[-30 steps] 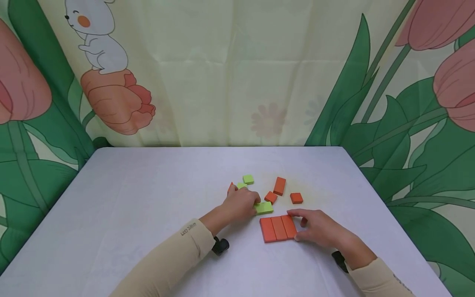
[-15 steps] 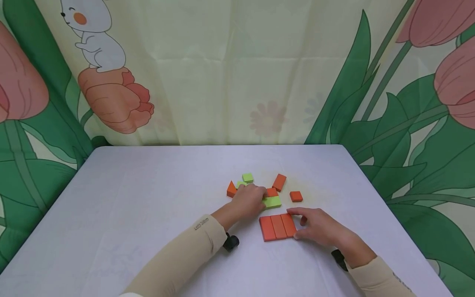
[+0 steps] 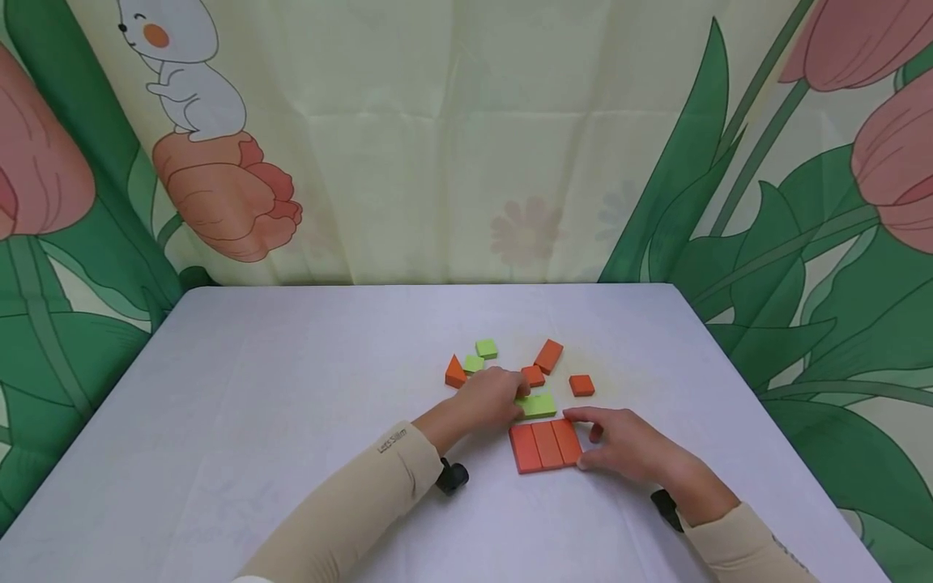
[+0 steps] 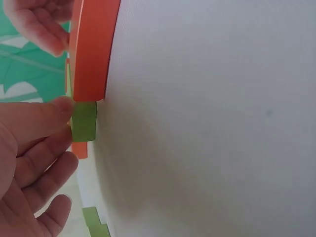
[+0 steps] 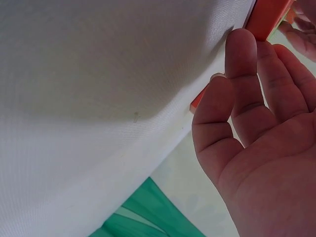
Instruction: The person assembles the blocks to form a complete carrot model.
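Observation:
My left hand [image 3: 492,398] pinches a green rectangular block [image 3: 539,406] between thumb and finger. The left wrist view shows the thumb against this green block [image 4: 84,122], beyond the orange blocks. Three orange rectangular blocks [image 3: 547,447] lie side by side in a flat row on the table, just nearer than the green one. My right hand [image 3: 627,441] holds the row's right end, index finger at the far corner and thumb at the near corner. In the right wrist view an orange block [image 5: 269,19] shows past my right fingers.
Small green blocks [image 3: 486,349] and an orange triangular block [image 3: 455,372] lie beyond my left hand. Several loose orange blocks [image 3: 581,385] lie farther back to the right. A white cloth covers the table [image 3: 291,389]; a printed curtain [image 3: 408,162] hangs behind.
My left hand has moved right with the green block, then drawn it slightly nearer to the orange row. The orange triangular block has come fully into sight. My right hand has stayed put.

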`<state>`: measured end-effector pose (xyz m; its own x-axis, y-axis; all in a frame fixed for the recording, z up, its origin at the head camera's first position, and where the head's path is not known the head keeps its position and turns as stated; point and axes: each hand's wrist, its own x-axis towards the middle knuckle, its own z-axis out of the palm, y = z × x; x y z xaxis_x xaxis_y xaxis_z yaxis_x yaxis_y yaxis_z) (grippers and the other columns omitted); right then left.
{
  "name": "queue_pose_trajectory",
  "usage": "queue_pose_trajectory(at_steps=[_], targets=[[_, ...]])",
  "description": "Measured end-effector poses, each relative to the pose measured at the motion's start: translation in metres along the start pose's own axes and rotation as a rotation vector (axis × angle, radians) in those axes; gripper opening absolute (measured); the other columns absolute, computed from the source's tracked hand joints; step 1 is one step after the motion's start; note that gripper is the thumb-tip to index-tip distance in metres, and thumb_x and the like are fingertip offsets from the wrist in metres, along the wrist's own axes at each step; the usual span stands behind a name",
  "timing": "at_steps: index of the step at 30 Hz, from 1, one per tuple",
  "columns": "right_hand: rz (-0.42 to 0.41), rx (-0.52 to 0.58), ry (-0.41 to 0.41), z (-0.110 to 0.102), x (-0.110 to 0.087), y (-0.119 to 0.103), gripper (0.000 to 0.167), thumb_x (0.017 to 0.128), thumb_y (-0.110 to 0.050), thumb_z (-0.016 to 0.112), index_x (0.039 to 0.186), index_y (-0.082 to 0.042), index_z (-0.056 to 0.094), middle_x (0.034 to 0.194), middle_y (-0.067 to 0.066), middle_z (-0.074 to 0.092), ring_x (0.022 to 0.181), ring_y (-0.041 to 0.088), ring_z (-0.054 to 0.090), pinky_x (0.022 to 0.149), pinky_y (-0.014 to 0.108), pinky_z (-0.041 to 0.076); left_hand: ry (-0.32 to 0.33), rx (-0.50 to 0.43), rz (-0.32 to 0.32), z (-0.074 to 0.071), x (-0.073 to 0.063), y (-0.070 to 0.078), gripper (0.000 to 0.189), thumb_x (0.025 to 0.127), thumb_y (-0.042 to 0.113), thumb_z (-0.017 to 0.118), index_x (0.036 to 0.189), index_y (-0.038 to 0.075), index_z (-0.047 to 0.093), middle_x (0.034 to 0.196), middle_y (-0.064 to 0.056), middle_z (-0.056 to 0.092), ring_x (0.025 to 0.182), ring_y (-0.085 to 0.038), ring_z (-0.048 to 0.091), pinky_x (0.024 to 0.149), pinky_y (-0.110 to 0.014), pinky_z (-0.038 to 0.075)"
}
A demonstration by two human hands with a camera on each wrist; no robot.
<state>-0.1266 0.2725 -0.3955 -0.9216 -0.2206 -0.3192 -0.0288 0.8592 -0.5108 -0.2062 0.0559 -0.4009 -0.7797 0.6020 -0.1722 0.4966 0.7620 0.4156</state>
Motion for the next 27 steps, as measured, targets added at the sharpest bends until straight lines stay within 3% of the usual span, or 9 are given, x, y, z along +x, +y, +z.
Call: queue_pose_trajectory(at_steps=[14,27], targets=[[-0.045,-0.01,0.004,-0.0007,-0.0019,0.0002,0.067,0.079,-0.016,0.085,0.14,-0.013,0.058,0.088,-0.001,0.054,0.085,0.018,0.05,0.065,0.033,0.046,-0.003,-0.04,0.054,0.0034,-0.0048,-0.0025,0.03,0.093,0.018,0.073,0.122,0.012,0.07,0.107,0.004,0.068,0.1,-0.012,0.06,0.088,-0.026,0.049],[-0.033,-0.011,0.002,-0.0009,-0.0032,-0.0011,0.067,0.079,-0.016,0.085,0.141,-0.013,0.058,0.088,0.0,0.054,0.085,0.018,0.05,0.065,0.034,0.046,-0.01,-0.063,0.07,0.0028,-0.0088,-0.0008,0.028,0.094,0.017,0.071,0.122,0.012,0.07,0.106,0.004,0.068,0.098,-0.012,0.058,0.087,-0.025,0.049]])
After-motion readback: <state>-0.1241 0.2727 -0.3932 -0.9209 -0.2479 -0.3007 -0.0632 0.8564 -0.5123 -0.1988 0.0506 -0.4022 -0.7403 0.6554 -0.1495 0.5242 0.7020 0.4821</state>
